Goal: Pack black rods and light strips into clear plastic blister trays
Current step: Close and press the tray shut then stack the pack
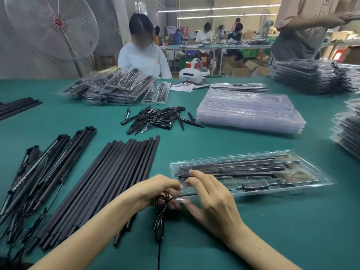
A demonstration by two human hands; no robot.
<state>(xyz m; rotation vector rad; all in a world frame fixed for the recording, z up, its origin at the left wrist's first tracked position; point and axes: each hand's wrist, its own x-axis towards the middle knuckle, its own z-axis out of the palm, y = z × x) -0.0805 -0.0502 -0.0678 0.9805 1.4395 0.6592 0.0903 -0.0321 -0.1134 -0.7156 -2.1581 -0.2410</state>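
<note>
Black cable (pixel 162 203) pinched in the left hand (pixel 163 189), lower centre. Right hand (pixel 209 199), fingers loosely spread, touches the clear blister tray (pixel 311 185).

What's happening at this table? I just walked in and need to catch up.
A person is packing a clear blister tray that already holds black rods and a cable controller. The left hand grips a looped black cable at the tray's near end, and the right hand works beside it. Loose black rods, spikes and empty trays wait on the green table.

Bright, even light from ceiling tubes (pixel 218 9); soft shadows, glare on plastic, blurred and bowed edges.
</note>
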